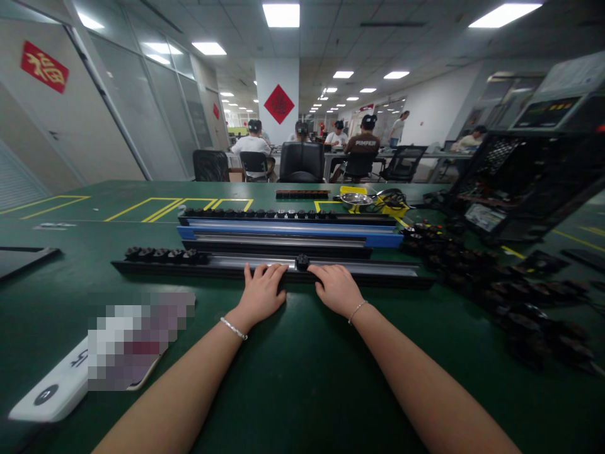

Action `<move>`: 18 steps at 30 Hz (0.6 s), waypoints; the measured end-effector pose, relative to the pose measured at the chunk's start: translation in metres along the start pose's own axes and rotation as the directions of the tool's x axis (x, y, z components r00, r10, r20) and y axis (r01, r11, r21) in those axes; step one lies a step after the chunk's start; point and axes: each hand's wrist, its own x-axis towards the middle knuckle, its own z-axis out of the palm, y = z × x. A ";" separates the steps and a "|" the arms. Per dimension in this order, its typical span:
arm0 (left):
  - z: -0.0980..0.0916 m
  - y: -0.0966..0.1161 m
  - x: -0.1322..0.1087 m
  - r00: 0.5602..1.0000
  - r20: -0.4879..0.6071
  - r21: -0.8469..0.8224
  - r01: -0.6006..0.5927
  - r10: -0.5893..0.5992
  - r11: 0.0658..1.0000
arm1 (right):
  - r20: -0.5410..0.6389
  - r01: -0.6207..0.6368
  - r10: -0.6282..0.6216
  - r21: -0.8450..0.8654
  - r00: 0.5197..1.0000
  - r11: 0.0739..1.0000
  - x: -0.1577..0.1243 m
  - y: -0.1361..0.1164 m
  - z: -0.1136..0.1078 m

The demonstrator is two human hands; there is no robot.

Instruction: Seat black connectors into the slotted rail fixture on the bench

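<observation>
On green bench (302, 372), left hand (261, 291) and right hand (336, 289) lie flat and open, gripping nothing, on the nearest black rail (378, 270) either side of a small black clip (302, 261); a far seated person's brown shirt (362, 144) reads "PUMPKIN".

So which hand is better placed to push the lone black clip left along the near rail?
Right, probably. The right hand rests on the near rail with its fingertips just right of the lone black clip, behind it for a leftward push. The left hand lies in its path.
</observation>
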 end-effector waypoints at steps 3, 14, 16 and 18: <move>0.000 0.000 0.000 1.000 0.006 0.005 0.004 -0.004 1.000 | -0.002 -0.001 0.001 0.006 1.000 1.000 0.000 0.001 0.000; 0.000 0.000 0.001 1.000 0.020 0.032 0.007 -0.008 0.999 | 0.011 0.001 -0.001 0.006 1.000 1.000 0.000 0.004 -0.001; -0.001 0.000 0.001 1.000 0.026 0.026 0.011 -0.012 1.000 | 0.015 -0.002 0.002 0.008 1.000 1.000 0.000 0.004 -0.001; 0.000 0.000 0.001 1.000 0.026 0.022 0.012 -0.013 1.000 | 0.014 -0.008 0.008 0.009 1.000 1.000 0.000 0.005 -0.001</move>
